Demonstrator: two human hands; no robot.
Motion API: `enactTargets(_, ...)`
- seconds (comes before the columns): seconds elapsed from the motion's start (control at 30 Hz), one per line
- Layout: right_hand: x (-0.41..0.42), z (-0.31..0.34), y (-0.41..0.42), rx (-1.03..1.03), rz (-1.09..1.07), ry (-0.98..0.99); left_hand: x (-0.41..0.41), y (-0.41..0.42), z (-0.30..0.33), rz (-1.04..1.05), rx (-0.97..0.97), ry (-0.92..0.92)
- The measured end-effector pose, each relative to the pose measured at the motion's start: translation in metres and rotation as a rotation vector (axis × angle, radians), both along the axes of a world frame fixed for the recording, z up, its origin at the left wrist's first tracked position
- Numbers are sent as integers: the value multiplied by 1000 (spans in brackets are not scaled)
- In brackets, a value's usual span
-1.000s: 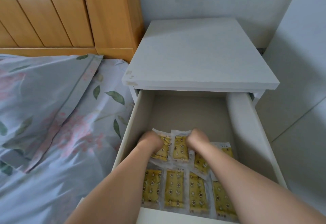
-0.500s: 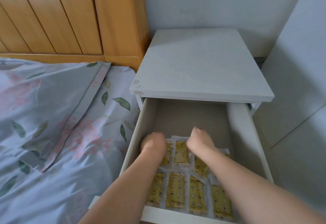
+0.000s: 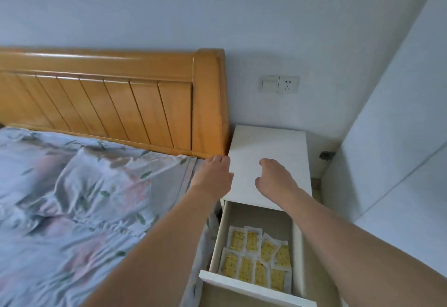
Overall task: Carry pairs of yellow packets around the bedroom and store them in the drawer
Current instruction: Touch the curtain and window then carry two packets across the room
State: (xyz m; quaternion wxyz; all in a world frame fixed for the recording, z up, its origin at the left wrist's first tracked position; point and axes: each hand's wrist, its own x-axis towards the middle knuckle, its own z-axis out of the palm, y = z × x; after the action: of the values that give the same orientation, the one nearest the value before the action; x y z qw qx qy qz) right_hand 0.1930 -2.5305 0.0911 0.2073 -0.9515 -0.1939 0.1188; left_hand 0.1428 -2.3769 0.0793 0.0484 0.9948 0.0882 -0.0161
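Both hands [image 3: 212, 176] lifted from drawer's packets [image 3: 256, 260].

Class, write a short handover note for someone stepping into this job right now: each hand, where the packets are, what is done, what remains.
Left hand: open, no grip on anything, raised above the bed edge.
Right hand: open, empty, above the white bedside cabinet top.
Yellow packets in white wrappers: eight lie flat in two rows inside the open white drawer.
Done: those packets stored.
Left: fetch any further pairs; the drawer is open.
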Motion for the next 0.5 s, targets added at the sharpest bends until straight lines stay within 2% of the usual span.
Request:
enactTargets(0.1, -18, 93, 10, 31, 47, -46, -19, 13, 101, 35, -25, -84)
enactTargets(0.2, -39, 145, 21, 39, 87, -78, -46, 23, 161, 55, -3, -159)
enactTargets(0.33, -64, 175, 37, 57, 156, -88, -86, 34, 199, 88, 45, -195)
enactTargets(0.5, -98, 207, 60, 59, 283, -116, -151, 52, 232, 232, 72, -247)
